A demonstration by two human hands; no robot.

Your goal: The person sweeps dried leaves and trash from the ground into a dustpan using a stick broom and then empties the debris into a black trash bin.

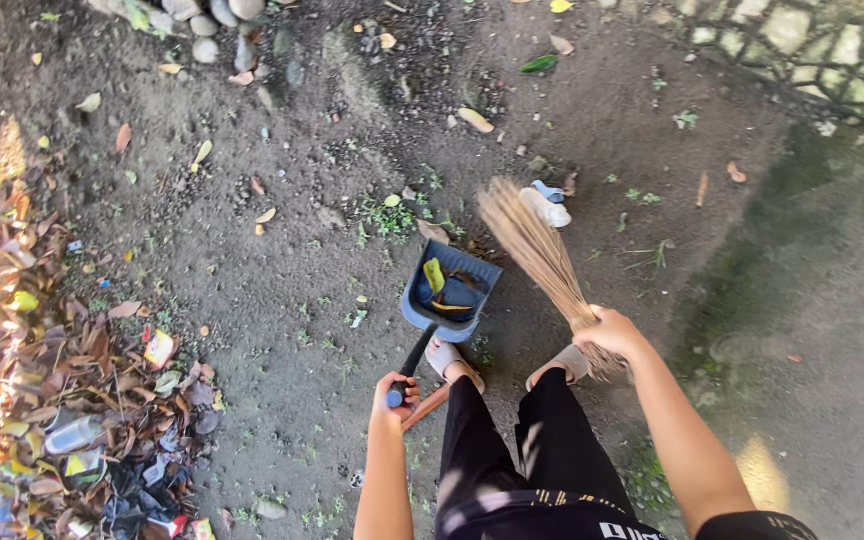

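Standing on bare dirt ground [282, 250], I work with both hands full: my left hand [396, 394] has its grip wrapped tight around the top of a dark handle that runs up toward one o'clock to a blue dustpan [449, 292], which sits on the soil just ahead of my sandalled left foot [449, 358]. Yellow and brown leaves [439, 280] lie inside the pan. My right hand [607, 330] has its grip closed around the bound neck of a stick broom [535, 243], whose pale bristles fan out toward eleven o'clock and blur at their tips, just right of the dustpan. Beyond the bristle ends, at twelve o'clock from the pan, a white and blue scrap of litter [546, 204] lies on the ground. At nine o'clock, well apart from me, a heap of dry leaves and wrappers [62, 400] spreads along the edge of the frame. Grey stones [207, 20] sit at eleven o'clock, far off.
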